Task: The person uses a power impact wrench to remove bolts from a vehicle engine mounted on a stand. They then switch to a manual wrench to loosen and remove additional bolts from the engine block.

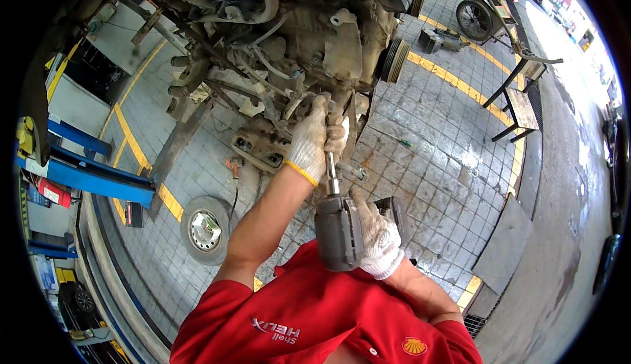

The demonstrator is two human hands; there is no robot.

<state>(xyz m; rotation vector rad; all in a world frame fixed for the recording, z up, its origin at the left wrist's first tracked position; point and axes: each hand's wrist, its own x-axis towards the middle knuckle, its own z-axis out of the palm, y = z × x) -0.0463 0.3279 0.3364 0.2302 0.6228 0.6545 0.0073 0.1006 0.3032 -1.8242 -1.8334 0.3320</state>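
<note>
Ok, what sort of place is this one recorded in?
Most likely a car repair workshop: a grimy engine and gearbox assembly hangs overhead, a blue vehicle lift stands at the left, and a loose wheel lies on the tiled floor.

White knit gloves (pixel 310 142), grey impact wrench (pixel 338 231), red shirt (pixel 315 318), yellow-striped grey tiled floor (pixel 434 134).

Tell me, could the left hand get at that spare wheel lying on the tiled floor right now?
Probably not: the left hand is up on the engine underside, steadying the extension bar, while the wheel lies apart, low on the floor.
</note>
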